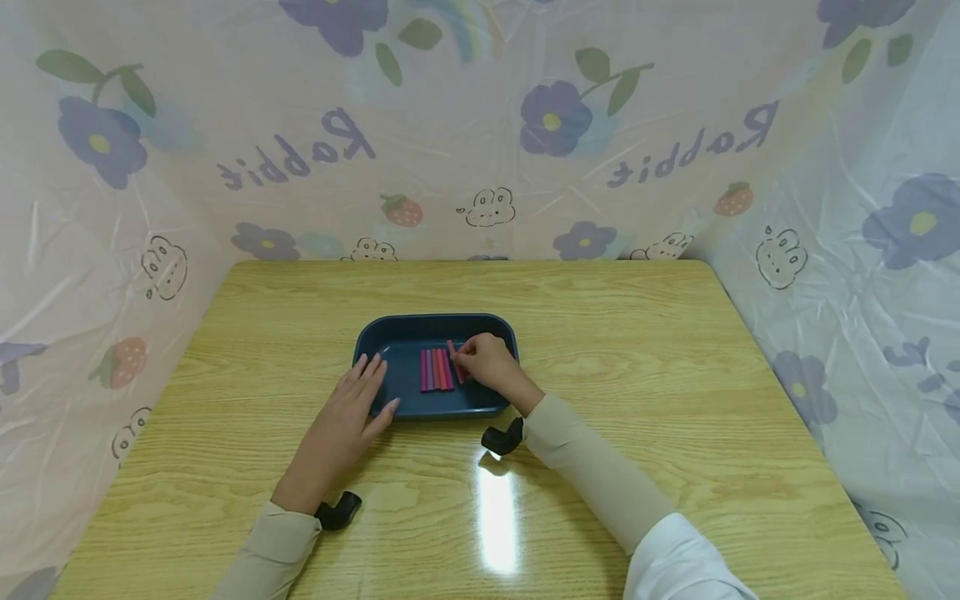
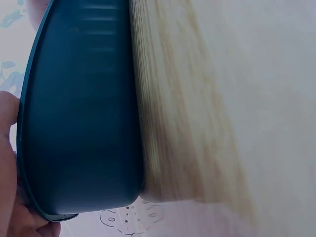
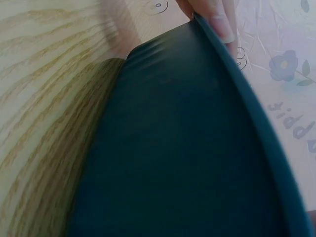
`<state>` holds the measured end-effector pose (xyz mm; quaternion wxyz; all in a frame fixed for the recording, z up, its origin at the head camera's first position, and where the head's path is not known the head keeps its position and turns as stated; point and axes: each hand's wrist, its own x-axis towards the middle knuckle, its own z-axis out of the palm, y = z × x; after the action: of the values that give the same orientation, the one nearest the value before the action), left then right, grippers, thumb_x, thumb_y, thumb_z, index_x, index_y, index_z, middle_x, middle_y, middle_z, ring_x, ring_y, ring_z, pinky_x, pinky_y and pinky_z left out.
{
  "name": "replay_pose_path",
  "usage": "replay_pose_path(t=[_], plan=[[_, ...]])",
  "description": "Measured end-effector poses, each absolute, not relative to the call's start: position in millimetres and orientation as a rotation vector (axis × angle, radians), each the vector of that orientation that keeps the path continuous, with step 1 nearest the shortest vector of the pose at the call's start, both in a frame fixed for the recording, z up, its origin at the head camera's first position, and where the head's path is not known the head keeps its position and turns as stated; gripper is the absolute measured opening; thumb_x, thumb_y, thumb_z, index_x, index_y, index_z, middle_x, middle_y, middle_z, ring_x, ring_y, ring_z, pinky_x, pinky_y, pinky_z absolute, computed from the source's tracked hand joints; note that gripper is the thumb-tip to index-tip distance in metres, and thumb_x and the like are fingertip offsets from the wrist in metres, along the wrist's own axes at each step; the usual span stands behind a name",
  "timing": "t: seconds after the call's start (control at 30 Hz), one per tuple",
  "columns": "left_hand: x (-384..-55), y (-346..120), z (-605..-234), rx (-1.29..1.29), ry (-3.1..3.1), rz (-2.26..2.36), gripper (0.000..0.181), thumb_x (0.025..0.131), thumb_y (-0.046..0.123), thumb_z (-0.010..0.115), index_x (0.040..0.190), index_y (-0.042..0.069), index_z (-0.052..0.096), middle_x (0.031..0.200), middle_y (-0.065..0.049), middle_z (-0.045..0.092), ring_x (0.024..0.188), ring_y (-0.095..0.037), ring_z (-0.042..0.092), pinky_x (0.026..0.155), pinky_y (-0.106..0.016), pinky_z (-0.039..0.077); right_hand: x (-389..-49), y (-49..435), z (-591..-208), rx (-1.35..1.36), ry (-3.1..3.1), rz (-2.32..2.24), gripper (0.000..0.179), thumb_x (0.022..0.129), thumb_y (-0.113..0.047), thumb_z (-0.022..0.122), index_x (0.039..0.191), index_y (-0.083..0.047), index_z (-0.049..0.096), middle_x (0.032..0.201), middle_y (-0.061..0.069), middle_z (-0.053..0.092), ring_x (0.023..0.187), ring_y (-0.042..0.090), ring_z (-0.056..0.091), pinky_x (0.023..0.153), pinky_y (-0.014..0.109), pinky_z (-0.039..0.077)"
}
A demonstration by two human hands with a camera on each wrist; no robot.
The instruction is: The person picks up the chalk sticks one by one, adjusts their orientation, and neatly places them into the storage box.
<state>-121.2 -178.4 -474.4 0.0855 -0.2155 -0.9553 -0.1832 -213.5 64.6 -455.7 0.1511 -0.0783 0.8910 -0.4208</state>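
A dark blue tray (image 1: pixel 405 410) lies on the table, its outer wall filling much of both wrist views. Inside, several slim pink, red and purple sticks (image 1: pixel 437 370) lie side by side in a row. Just right of that row, my right hand (image 1: pixel 486 360) pinches a red stick (image 1: pixel 451 345) between thumb and fingers; the hand covers part of it. My left hand (image 1: pixel 354 404) rests at the tray's left end, fingers spread over the rim and thumb by the near edge. In the left wrist view, the left hand's fingers (image 2: pixel 7 111) show at the rim.
The wood-grain table (image 1: pixel 637 350) extends around the tray. Printed cloth (image 1: pixel 450 150) with flowers and rabbits hangs behind and on both sides. Black camera mounts (image 1: pixel 502 437) jut from both wrists near the tabletop, and a bright reflection shines on the table's near part.
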Motion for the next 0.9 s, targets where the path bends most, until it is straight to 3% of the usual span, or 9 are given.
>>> replay_pose_path(t=[0.9], plan=[[-120.5, -178.3, -473.4, -0.647, -2.841, -0.547, 0.066, 0.095, 0.038, 0.051, 0.146, 0.003, 0.028, 0.150, -0.013, 0.025, 0.138, -0.031, 0.018, 0.111, -0.045, 0.016, -215.7, 59.0, -463.8, -0.111, 2.521, -1.198, 0.022, 0.092, -0.018, 0.059, 0.080, -0.003, 0.069, 0.070, 0.004, 0.066, 0.057, 0.011, 0.064, 0.053, 0.023, 0.052]])
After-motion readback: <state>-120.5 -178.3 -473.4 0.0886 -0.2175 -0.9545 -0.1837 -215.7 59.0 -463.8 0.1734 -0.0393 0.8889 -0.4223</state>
